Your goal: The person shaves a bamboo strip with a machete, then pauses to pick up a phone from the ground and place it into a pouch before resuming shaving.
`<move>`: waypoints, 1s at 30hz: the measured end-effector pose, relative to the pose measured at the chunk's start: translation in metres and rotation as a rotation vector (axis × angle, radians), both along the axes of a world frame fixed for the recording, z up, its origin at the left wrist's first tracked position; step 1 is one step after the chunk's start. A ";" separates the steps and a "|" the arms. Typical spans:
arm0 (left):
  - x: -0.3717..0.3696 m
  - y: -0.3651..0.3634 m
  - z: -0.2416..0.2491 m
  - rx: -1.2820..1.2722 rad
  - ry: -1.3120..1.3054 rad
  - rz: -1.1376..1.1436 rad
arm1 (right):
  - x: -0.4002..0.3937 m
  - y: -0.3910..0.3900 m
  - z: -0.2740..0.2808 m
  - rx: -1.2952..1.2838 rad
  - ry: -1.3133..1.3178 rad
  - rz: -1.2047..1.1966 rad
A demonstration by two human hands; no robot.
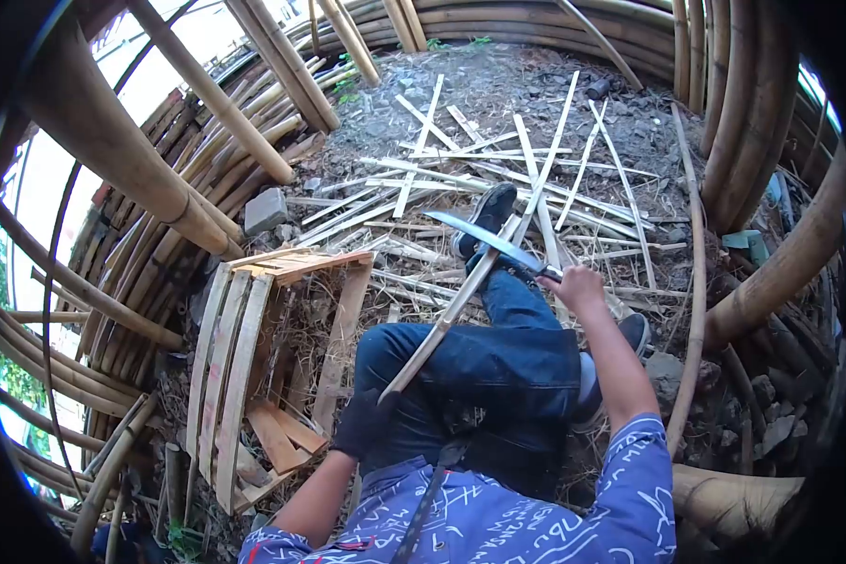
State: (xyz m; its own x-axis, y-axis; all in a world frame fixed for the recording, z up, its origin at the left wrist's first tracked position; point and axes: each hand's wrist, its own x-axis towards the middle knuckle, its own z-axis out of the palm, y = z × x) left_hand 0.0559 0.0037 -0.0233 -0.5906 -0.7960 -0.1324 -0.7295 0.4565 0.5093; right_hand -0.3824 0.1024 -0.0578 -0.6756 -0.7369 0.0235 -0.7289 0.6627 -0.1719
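A long bamboo strip (442, 326) lies slantwise over my crossed legs, its far part reaching past my shoe. My left hand (365, 423), in a dark glove, is closed round the strip's near end by my thigh. In my right hand (576, 286) is the dark handle of a long knife (489, 239). The curved blade points to the left and crosses the strip near my shoe; whether its edge touches the strip I cannot tell.
Many split strips (423, 176) lie crisscrossed on the ground ahead. A wooden crate (226, 376) stands at my left, with a grey block (266, 211) behind it. Thick bamboo poles (785, 254) rise on both sides. A long thin pole (696, 310) lies at the right.
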 end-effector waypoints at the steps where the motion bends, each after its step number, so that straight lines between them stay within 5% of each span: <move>1: 0.000 0.001 0.001 -0.019 -0.029 -0.004 | 0.006 0.001 -0.002 -0.035 0.016 0.013; 7: 0.004 0.016 -0.002 -0.011 0.089 0.044 | 0.039 0.012 0.022 -0.025 -0.066 0.130; 16: -0.001 0.013 -0.005 -0.026 0.007 0.048 | 0.030 0.000 -0.006 -0.111 -0.129 -0.034; 20: 0.006 0.008 -0.009 0.017 0.043 0.022 | 0.022 0.005 0.004 -0.110 -0.080 0.116; 25: 0.007 0.011 -0.008 -0.020 0.057 0.047 | -0.033 0.009 -0.031 -0.219 -0.095 -0.212; 30: 0.000 0.007 -0.015 0.061 0.149 0.128 | 0.007 0.025 -0.011 -0.071 -0.053 0.034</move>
